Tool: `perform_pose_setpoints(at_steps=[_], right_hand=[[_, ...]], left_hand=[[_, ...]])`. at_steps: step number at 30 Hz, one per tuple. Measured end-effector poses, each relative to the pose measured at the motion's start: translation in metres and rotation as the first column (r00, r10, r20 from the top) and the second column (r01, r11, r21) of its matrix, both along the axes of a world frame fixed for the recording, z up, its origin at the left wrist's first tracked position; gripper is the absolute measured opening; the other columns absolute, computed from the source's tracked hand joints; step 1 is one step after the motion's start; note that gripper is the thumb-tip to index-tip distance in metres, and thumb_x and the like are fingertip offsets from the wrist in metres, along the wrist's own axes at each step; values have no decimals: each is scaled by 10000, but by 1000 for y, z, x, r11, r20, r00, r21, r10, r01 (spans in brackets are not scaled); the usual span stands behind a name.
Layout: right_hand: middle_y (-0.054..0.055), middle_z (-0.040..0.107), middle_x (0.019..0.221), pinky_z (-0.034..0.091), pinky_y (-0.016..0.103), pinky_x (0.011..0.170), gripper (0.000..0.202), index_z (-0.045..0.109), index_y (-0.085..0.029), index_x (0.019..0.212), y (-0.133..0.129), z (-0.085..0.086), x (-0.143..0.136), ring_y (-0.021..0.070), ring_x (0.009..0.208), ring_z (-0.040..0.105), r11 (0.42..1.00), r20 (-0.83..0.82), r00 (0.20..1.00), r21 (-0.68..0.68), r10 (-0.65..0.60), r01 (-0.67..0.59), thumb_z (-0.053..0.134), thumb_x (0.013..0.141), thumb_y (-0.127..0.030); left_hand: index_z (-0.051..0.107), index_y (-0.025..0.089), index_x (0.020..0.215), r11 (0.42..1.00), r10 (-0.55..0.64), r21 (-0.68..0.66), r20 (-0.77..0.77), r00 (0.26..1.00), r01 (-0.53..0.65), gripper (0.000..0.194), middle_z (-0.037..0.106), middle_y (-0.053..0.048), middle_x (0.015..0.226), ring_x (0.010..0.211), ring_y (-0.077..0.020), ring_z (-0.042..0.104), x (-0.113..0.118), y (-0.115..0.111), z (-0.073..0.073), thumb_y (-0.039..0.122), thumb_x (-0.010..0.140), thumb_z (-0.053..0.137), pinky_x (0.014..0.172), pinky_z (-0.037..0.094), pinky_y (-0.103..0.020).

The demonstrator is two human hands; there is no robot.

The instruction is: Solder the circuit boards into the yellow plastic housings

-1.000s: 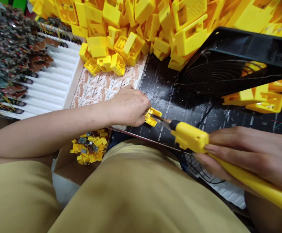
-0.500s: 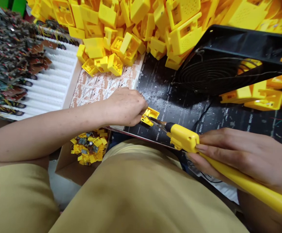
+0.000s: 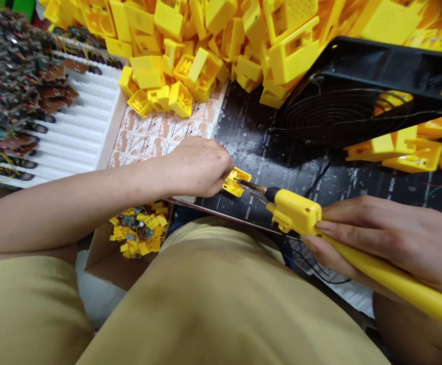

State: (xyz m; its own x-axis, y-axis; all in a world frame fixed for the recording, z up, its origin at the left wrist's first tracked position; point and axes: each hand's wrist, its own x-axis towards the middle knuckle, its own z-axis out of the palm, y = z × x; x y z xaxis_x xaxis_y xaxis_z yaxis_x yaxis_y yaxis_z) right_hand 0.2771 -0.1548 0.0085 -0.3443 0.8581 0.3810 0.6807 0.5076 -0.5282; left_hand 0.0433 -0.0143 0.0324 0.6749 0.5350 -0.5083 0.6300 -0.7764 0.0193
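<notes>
A small open yellow housing lies on the black bench surface near its front edge. My left hand is closed at the housing's left side, its fingertips gripping that end and partly hidden. My right hand is wrapped round the yellow handle of a soldering tool. The tool's dark, narrow tip reaches over the inside of the housing; whether it touches cannot be made out. A thin wire-like piece runs beside the tip.
Many yellow housings are piled at the back. A black fan stands at the right. Circuit boards lie on a white ribbed sheet at the left. A cardboard box of yellow parts sits below the bench edge.
The soldering tool and my right hand have shifted slightly right and up, drawing the tip back a little. My left hand and the housing have moved very slightly right.
</notes>
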Motion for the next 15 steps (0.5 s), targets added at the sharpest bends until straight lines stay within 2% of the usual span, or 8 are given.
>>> perform_pose_setpoints(at_steps=[5, 7, 11, 13, 15], right_hand=[[-9, 634, 727, 528, 310, 606, 139, 595, -281, 839, 3, -1, -1, 147, 640, 635, 1000, -27, 1000, 13, -17, 17, 576, 973, -312], [-6, 660, 759, 537, 276, 606, 74, 603, -273, 882, 10, -2, 5, 138, 642, 647, 995, 17, 996, 41, 91, -92, 615, 937, -225], [33, 709, 855, 567, 202, 652, 225, 593, -216, 1035, 22, -2, 11, 123, 714, 689, 922, 138, 923, 100, 359, -374, 685, 865, -100], [45, 694, 800, 568, 196, 656, 212, 592, -174, 987, 22, -2, 8, 108, 685, 672, 926, 99, 938, 155, 332, -344, 728, 844, -97], [36, 674, 756, 564, 208, 649, 157, 599, -166, 935, 18, -1, 4, 95, 660, 647, 959, 30, 973, 170, 227, -229, 731, 859, -130]], left_hand=[[776, 217, 928, 1000, 10, 8, -14, 1000, -10, 258, 742, -74, 883, 866, -245, 669, 1, -1, 0, 262, 839, 538, 713, 429, -316], [771, 209, 898, 1000, 11, 10, 0, 1000, -11, 240, 733, -78, 860, 851, -251, 669, 1, -1, 0, 264, 839, 545, 687, 415, -317], [764, 208, 877, 1000, -2, 22, -1, 1000, 2, 224, 722, -77, 821, 829, -242, 660, 2, 0, -1, 274, 841, 552, 645, 381, -301], [765, 211, 889, 1000, 1, 23, -9, 1000, 0, 229, 725, -76, 832, 833, -238, 658, 3, 0, -1, 281, 843, 551, 649, 383, -297], [768, 213, 907, 1000, 11, 11, -8, 1000, -11, 233, 734, -73, 863, 845, -232, 658, 3, 0, -1, 277, 844, 553, 677, 402, -298]])
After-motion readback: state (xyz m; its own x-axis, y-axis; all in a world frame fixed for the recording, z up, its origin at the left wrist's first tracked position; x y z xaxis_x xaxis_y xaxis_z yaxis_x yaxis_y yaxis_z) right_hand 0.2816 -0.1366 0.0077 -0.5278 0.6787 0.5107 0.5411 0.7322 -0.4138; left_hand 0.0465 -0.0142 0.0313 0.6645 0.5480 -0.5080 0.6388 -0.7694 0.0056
